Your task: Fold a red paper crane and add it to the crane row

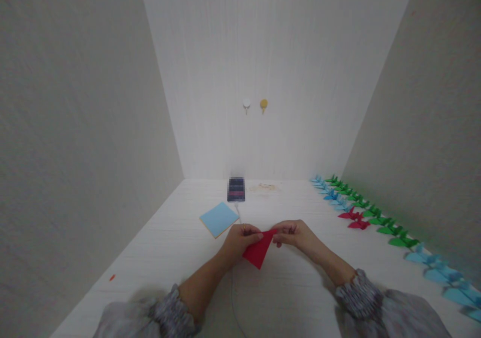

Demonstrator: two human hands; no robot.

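Observation:
A folded piece of red origami paper [258, 252] is held up between my two hands, its lower corner pointing down toward the table. My left hand [240, 239] grips its left side between thumb and fingers. At the upper right corner, my right hand [293, 234] pinches the paper with thumb and forefinger. Just beyond my left hand lies a stack of light blue square paper [219, 219], turned at an angle on the white table [180, 258].
A phone [236, 190] with a white cable [233, 298] sits at the back. Along the right wall stand rows of folded paper cranes: green [372, 212], red [358, 223] and light blue [443, 273]. Two hooks [263, 104] are on the back wall. An orange scrap [112, 278] lies left.

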